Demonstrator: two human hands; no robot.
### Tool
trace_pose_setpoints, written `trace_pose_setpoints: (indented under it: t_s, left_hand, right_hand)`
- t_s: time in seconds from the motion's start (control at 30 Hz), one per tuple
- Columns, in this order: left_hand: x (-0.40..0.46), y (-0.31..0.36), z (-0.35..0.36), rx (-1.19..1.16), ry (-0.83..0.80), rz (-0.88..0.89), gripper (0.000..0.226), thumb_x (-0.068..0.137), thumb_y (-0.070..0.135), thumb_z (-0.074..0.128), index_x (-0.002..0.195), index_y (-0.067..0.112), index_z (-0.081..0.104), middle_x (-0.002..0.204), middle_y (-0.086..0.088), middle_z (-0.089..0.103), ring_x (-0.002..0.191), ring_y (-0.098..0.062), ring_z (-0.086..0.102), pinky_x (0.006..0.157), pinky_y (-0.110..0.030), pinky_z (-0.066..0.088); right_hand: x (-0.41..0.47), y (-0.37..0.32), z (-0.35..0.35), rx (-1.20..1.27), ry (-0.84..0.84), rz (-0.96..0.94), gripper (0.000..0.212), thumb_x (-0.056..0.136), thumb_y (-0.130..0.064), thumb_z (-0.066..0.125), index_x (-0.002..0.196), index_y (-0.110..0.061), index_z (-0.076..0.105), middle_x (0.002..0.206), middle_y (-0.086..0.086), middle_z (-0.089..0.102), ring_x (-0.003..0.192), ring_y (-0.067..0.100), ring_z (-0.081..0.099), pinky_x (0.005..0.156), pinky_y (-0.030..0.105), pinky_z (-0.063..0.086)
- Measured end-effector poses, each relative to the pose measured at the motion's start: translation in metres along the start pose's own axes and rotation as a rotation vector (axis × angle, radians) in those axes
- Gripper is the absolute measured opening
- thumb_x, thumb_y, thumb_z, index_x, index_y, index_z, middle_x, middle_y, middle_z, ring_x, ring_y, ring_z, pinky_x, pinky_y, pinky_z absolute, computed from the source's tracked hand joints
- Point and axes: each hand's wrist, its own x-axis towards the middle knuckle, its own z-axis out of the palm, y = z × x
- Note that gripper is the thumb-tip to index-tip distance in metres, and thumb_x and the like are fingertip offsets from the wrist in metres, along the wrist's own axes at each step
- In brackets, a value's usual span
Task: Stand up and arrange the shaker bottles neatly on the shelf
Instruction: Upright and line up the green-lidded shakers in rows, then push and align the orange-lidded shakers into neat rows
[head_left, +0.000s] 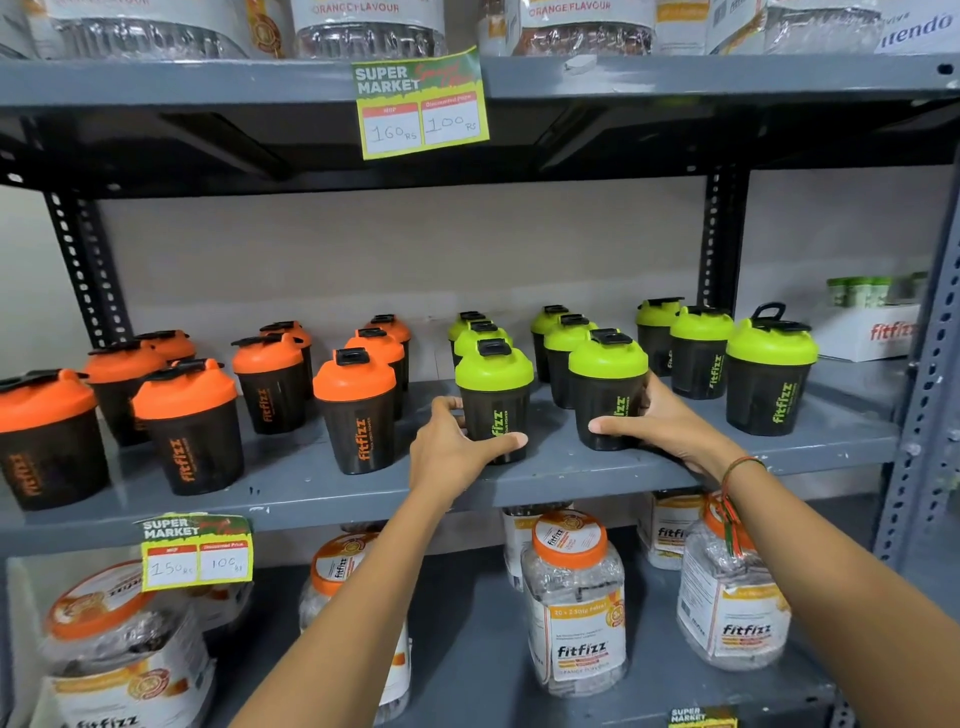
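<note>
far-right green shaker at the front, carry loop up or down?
Up. The loop on the far-right green shaker stands raised above its lid; the other shakers' lids show none raised.

Even indoor light, soft shadows under shelf (156, 499), edges bowed, corners blurred.

Left hand (447, 447) — bare, no ring or band, forearm unsleeved | Right hand (670, 431) — bare, forearm unsleeved | Right wrist — thin thread bracelet (740, 465) of red, orange and green strands, knotted, its loose ends hanging down below the wrist
</note>
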Motion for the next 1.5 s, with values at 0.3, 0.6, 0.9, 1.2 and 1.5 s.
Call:
trace_pose_setpoints:
  t_s: [0.3, 0.6, 0.9, 1.2, 1.5]
  left_hand:
    - [-0.002, 0.001, 0.000, 0.023, 0.001, 0.003, 0.090, 0.044, 0.073, 0.076, 0.114, 0.029, 0.042, 0.075, 0.026, 0.047, 0.070, 0.006, 0.046, 0.064, -0.023, 0.038]
    - [-0.008, 0.005, -0.013, -0.029, -0.127, -0.034, 0.106, 0.046, 0.069, 0.080, 0.131, 0.023, 0.035, 0.113, 0.003, 0.061, 0.108, -0.018, 0.056, 0.088, -0.034, 0.046]
    - [-0.052, -0.020, -0.065, -0.240, 0.178, 0.199, 0.041, 0.067, 0.054, 0.076, 0.100, 0.037, 0.059, 0.093, 0.017, 0.069, 0.087, 0.001, 0.066, 0.077, -0.035, 0.058]
    - [-0.067, -0.065, -0.201, -0.138, 0.560, 0.326, 0.024, 0.079, 0.025, 0.072, 0.096, 0.028, 0.055, 0.091, 0.009, 0.060, 0.086, -0.009, 0.060, 0.077, -0.037, 0.052]
    - [-0.035, -0.139, -0.262, 0.231, 0.121, -0.119, 0.114, 0.067, 0.060, 0.073, 0.149, 0.009, 0.011, 0.153, -0.016, 0.030, 0.137, -0.033, 0.033, 0.106, -0.046, 0.035]
  right_hand:
    - [-0.001, -0.003, -0.001, 0.037, -0.010, 0.024, 0.089, 0.048, -0.050, 0.094, 0.122, -0.050, 0.046, 0.126, -0.013, 0.065, 0.114, 0.007, 0.064, 0.100, 0.037, 0.052]
    - [-0.006, -0.009, -0.006, 0.135, 0.062, 0.041, 0.131, 0.047, -0.059, 0.091, 0.151, -0.046, 0.012, 0.141, -0.010, 0.032, 0.128, 0.009, 0.040, 0.103, 0.037, 0.042]
    - [-0.022, -0.091, 0.071, -0.040, 0.938, -0.495, 0.057, 0.088, -0.036, 0.064, 0.135, -0.008, 0.049, 0.129, 0.012, 0.054, 0.118, 0.014, 0.049, 0.104, 0.017, 0.033]
    - [-0.047, -0.181, 0.222, -0.001, 0.719, -0.555, 0.055, 0.083, -0.025, 0.069, 0.131, -0.007, 0.051, 0.126, 0.003, 0.052, 0.118, 0.025, 0.053, 0.102, 0.045, 0.045]
    - [-0.029, -0.147, 0.284, 0.005, 0.290, 0.017, 0.116, 0.073, -0.029, 0.086, 0.158, -0.016, 0.008, 0.162, 0.012, 0.022, 0.149, 0.028, 0.024, 0.119, 0.047, 0.026]
